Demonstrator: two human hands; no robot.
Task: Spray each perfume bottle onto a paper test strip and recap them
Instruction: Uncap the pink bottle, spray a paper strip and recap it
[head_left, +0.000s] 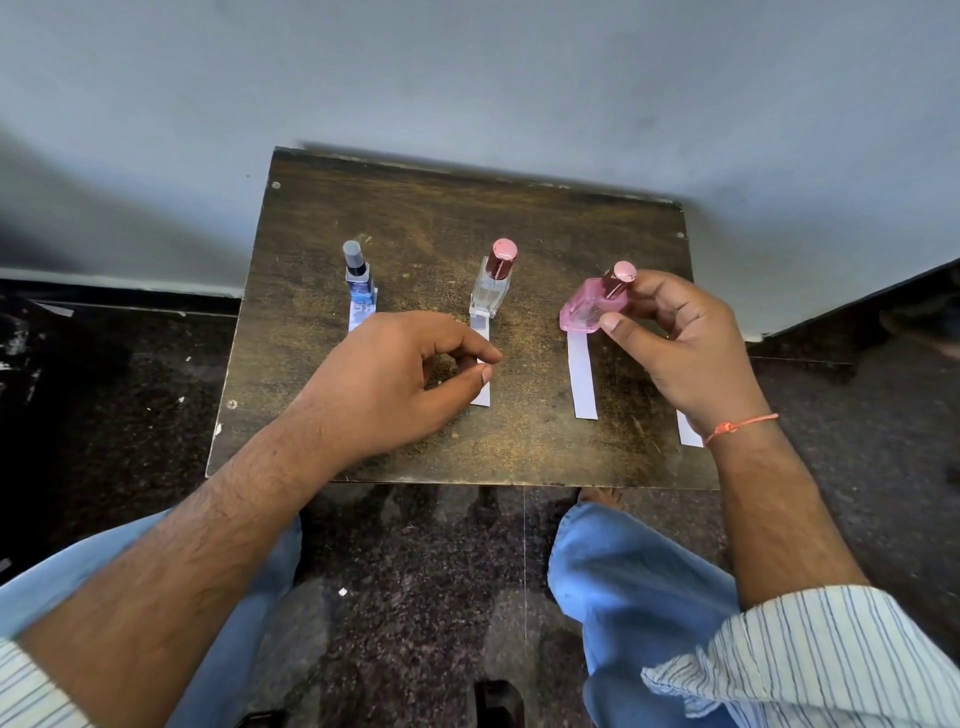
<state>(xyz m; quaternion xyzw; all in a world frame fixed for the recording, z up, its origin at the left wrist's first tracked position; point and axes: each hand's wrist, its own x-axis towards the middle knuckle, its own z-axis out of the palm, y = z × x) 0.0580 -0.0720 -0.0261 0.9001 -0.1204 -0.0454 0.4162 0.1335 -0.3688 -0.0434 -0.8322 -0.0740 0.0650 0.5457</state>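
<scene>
Three capped perfume bottles are on a small dark wooden table (415, 218). A blue bottle (359, 280) with a grey cap stands at the left on a paper strip (358, 317). A clear bottle (493, 283) with a rose cap stands in the middle at the head of a strip (480, 392). My right hand (685, 343) grips the pink bottle (584, 312), tilted, above the far end of a third strip (582, 379). My left hand (395, 379) hovers over the middle strip, thumb and forefinger curled close together; whether they pinch the strip is unclear.
A fourth paper strip (688, 431) lies near the table's right edge, partly hidden by my right wrist. The table stands against a grey wall (467, 78). My knees in blue jeans (623, 571) sit below the table's front edge, over a dark speckled floor.
</scene>
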